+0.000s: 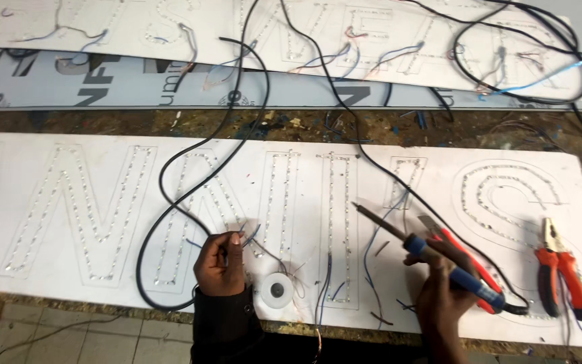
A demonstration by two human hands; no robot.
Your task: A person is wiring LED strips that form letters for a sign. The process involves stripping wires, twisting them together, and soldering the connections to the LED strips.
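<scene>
The white sign panel (102, 222) lies flat along the table (304, 125), its big letter outlines studded with rows of tiny lamps, and nearly everything sits on or beside it. The left hand (220, 263) rests on the panel's near edge with its fingers closed, pinching thin wires (250, 232) that stick up just past the fingertips. Just to the right of that hand a small reel of solder (277, 291) lies on the panel, pale and round.

The right hand (442, 286) is closed around the blue handle of a soldering iron (432, 253) — the tool slants up and to the left, its dark tip hovering over the panel between two letter outlines, apart from the wires in the other hand. A red-handled tool (463, 253) lies on the panel just behind that hand, partly hidden by it; what kind it is I cannot tell. Further right on the panel, well clear of the hand, lies a pair of orange-handled pliers (560, 266), jaws pointing away.

A black cable (170, 202) loops across the panel's middle and runs off its far edge. Beyond that edge, past a strip of bare, scuffed table, a second white panel (385, 40) lies on a grey sheet (69, 84) — it is strewn with more thin wires and black leads
</scene>
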